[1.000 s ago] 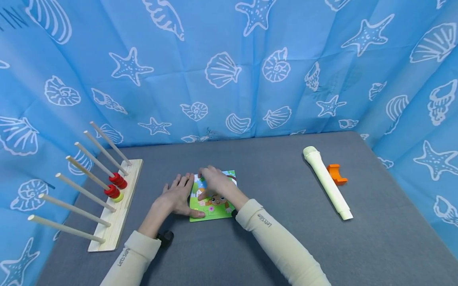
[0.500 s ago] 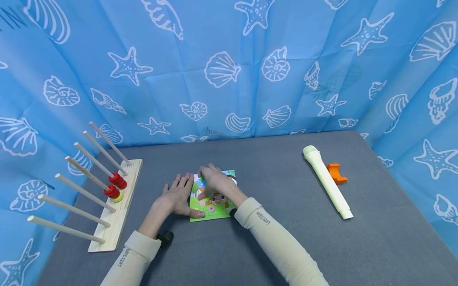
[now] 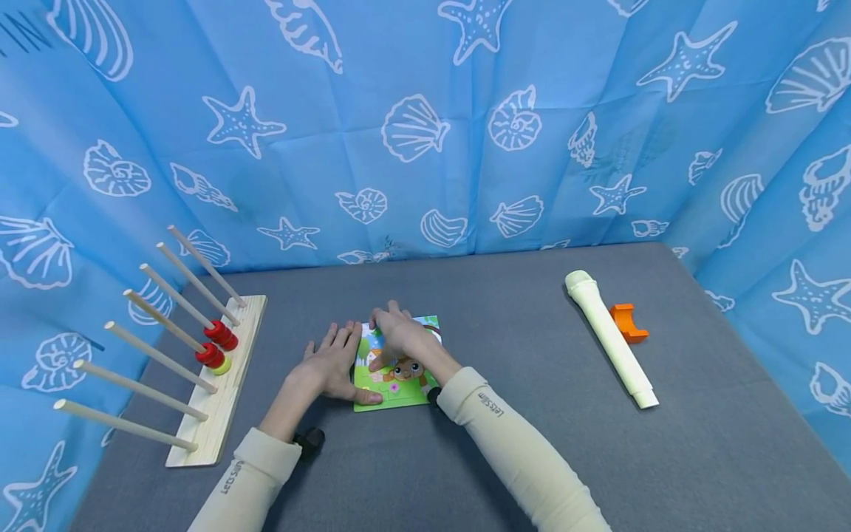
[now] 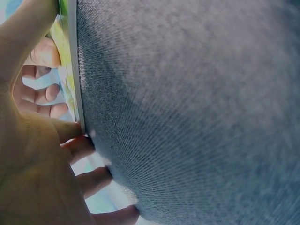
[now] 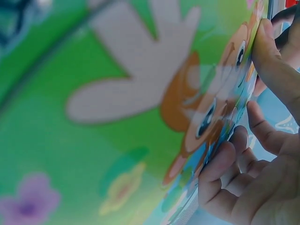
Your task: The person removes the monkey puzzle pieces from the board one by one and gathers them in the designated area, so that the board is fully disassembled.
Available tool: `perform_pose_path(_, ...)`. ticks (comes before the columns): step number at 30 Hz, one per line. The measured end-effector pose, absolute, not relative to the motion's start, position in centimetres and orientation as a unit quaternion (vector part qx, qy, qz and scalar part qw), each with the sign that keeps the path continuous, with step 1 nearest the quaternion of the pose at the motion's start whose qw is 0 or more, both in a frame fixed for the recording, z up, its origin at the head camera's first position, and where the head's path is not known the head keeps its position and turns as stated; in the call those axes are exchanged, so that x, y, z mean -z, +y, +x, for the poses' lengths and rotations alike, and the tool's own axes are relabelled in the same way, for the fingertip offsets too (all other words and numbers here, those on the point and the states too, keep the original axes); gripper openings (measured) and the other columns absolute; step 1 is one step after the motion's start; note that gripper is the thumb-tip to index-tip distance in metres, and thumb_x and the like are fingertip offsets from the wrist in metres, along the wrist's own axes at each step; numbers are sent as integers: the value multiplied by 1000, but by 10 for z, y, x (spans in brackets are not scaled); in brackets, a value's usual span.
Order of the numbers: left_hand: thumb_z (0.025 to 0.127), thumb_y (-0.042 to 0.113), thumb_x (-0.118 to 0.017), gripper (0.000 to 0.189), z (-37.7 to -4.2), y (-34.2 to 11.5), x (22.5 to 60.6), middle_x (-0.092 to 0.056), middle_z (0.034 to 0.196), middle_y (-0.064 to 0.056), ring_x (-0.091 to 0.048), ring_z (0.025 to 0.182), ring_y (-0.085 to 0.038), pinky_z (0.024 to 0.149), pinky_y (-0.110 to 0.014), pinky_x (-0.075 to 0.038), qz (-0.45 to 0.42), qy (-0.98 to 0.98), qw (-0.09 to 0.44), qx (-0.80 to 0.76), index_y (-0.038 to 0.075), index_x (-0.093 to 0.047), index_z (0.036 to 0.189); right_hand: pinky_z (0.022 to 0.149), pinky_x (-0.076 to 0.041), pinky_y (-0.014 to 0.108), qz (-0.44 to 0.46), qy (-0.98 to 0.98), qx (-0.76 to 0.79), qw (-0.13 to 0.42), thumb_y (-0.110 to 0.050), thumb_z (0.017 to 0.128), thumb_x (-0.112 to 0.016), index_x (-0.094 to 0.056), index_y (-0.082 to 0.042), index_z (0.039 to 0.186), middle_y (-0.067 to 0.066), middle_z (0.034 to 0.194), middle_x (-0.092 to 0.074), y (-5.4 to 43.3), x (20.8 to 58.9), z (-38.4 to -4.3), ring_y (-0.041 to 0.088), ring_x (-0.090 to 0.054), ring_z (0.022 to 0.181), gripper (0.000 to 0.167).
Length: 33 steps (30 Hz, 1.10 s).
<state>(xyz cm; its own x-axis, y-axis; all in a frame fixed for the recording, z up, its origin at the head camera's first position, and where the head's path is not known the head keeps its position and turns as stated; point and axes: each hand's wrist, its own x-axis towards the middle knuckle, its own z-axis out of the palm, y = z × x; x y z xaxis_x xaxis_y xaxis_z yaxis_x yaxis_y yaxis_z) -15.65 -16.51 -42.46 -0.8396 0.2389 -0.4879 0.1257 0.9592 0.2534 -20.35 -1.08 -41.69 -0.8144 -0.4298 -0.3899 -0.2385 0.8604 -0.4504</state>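
Note:
A jigsaw puzzle (image 3: 399,397) with a cartoon monkey on green lies flat on the grey table, between the two hands. The left hand (image 3: 329,369) rests at its left side, fingers spread on the cloth and thumb over the lower left corner. In the left wrist view, those fingertips (image 4: 96,180) touch the cloth along the puzzle's edge. Over the puzzle's upper middle is the right hand (image 3: 404,338), fingers bent toward the far edge. The right wrist view shows its thumb and fingertips (image 5: 220,161) apart, against the picture; no piece shows between them.
A wooden peg stand (image 3: 233,369) with red rings (image 3: 219,336) and a yellow ring (image 3: 222,365) stands at the left. To the right lie a pale toy microphone (image 3: 608,336) and an orange notched block (image 3: 628,324). A blue seashell curtain (image 3: 425,199) hangs behind the table.
Both hands stay in nearly the same place on the puzzle. The head view shifts very slightly; no object has visibly moved.

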Motion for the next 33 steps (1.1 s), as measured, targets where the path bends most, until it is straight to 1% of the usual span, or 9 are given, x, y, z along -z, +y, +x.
perform_pose_path(7,73,69,-82,138,-156,-166,425,-7,172,-23,-4,158,-48,120,-76,-11,95,953,267,-109,2,-3,164,89,-52,39,-192,933,196,235,-37,77,-90,-54,-17,125,9,139,-47,-10,419,-203,26,-52,115,63)
perform_pose_path(11,73,68,-82,138,-156,-167,425,-7,172,-23,-4,158,-47,120,-76,-11,95,953,266,-114,2,-3,164,100,-53,43,-199,931,202,230,-36,78,-90,-55,-16,135,11,144,-46,-9,419,-202,29,-53,124,70)
perform_pose_path(14,73,67,-82,137,-155,-167,425,-7,172,-23,-4,158,-47,121,-75,-10,94,952,265,-120,3,-4,164,103,-52,45,-206,930,204,224,-36,78,-90,-55,-16,140,13,148,-44,-7,419,-201,32,-52,129,74)
perform_pose_path(26,73,68,-81,137,-155,-167,424,-5,172,-22,-2,159,-46,122,-74,-9,96,951,270,-117,4,-2,165,102,-53,47,-236,920,234,206,-32,82,-88,-55,-17,143,14,147,-46,-1,420,-196,33,-55,127,71)
perform_pose_path(33,73,70,-81,138,-155,-167,423,-5,172,-22,-4,158,-47,121,-74,-10,96,952,270,-111,3,-2,164,101,-53,46,-251,917,244,190,-24,86,-84,-58,-17,141,14,143,-48,4,419,-195,31,-55,125,61)
